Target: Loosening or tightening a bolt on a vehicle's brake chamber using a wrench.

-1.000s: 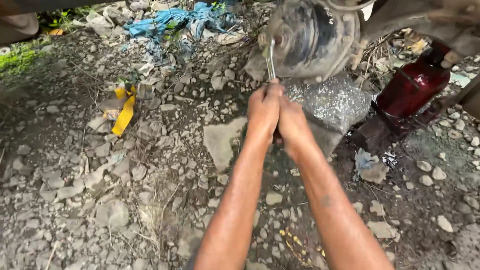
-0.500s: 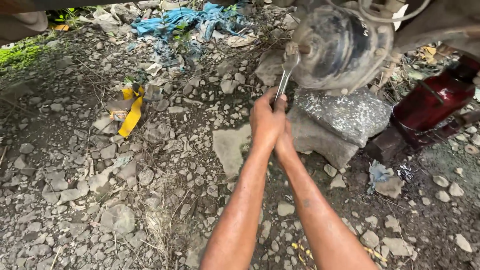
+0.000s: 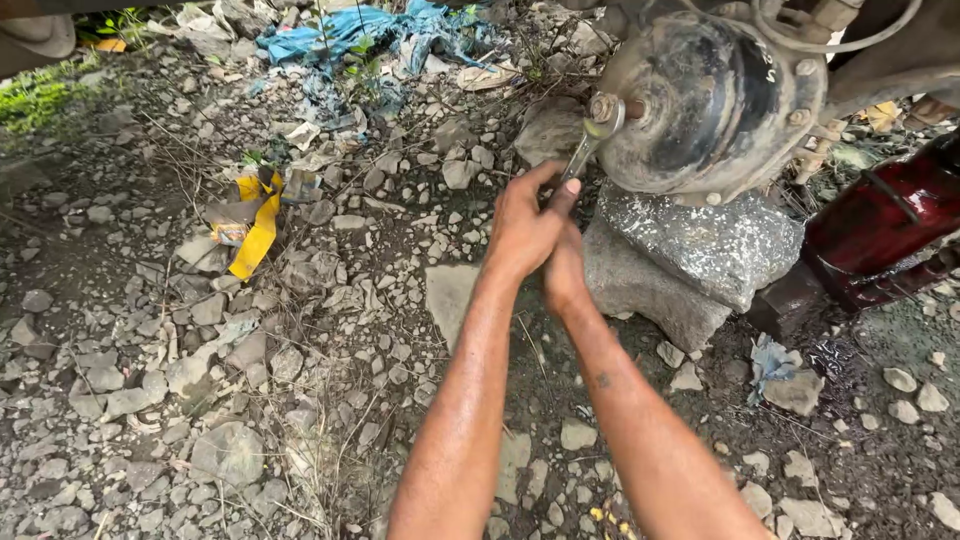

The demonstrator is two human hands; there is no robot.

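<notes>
Both my hands clasp the handle of a metal wrench (image 3: pixel 590 143). My left hand (image 3: pixel 520 225) wraps over the top and my right hand (image 3: pixel 565 270) sits just under it, partly hidden. The wrench's ring end is on a nut (image 3: pixel 603 106) at the left side of a dark, greasy brake drum (image 3: pixel 715 100) at the upper right. The drum rests on a large grey stone block (image 3: pixel 690 255).
A red hydraulic jack (image 3: pixel 880 235) stands at the right edge beside the stone. The ground is loose gravel and flat stones (image 3: pixel 230 450). Yellow wrapper scraps (image 3: pixel 255 230) lie at the left, blue plastic litter (image 3: pixel 340 30) at the top.
My view has shifted so the drum and stone sit further right and higher. My hands have kept hold of the wrench, and its handle now leans from the nut down-left.
</notes>
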